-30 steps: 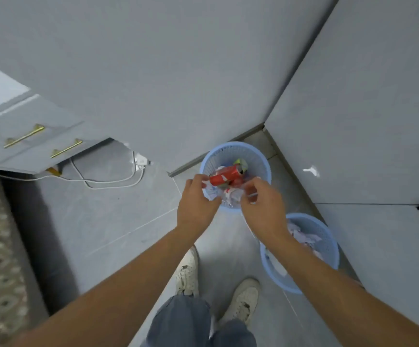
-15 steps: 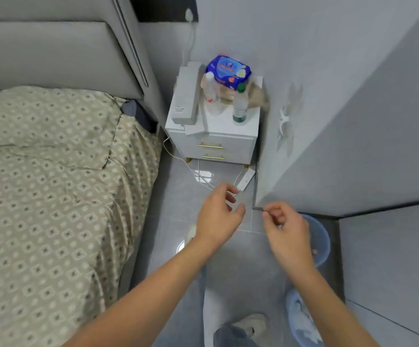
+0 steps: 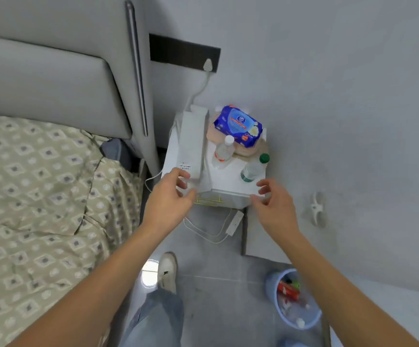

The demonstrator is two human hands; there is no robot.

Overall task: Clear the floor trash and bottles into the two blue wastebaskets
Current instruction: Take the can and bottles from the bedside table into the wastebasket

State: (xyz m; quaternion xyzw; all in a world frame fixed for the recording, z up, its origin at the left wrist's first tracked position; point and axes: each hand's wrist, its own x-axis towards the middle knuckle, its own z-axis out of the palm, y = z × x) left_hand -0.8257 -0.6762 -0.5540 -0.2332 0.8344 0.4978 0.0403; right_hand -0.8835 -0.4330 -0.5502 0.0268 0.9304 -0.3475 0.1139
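One blue wastebasket (image 3: 271, 288) stands on the floor at the lower right, partly behind my right forearm; a red can (image 3: 288, 291) and crumpled paper lie in it. A sliver of the second blue wastebasket (image 3: 291, 343) shows at the bottom edge. My left hand (image 3: 169, 201) and my right hand (image 3: 273, 209) are both empty, fingers apart, in front of a white nightstand (image 3: 228, 179). On the nightstand stand a green-capped bottle (image 3: 253, 169) and a white-capped bottle (image 3: 224, 149).
A blue wipes pack (image 3: 238, 125) and a tall white box (image 3: 192, 141) also sit on the nightstand. A white power strip (image 3: 234, 222) and cables lie on the floor below it. A bed (image 3: 40, 209) fills the left; the grey wall closes the right.
My view swung up from the baskets to the nightstand. Both hands let go of the trash over the far basket, came away empty and moved up toward the nightstand front.
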